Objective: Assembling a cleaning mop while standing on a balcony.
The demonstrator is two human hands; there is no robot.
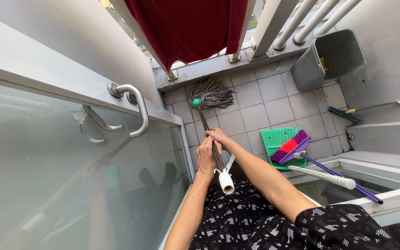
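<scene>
Both the left hand (206, 156) and the right hand (218, 136) have their fingers closed around the mop handle (209, 134) above the tiled floor (260, 111).

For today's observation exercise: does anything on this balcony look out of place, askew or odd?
The grey bin in the far corner is tipped over, leaning against the wall with its open mouth facing out. Otherwise little stands out: both hands, left and right, grip the mop handle, and a broom lies on the green dustpan.

Sunlit tiled balcony floor (255, 115), white railing (297, 23)
</scene>
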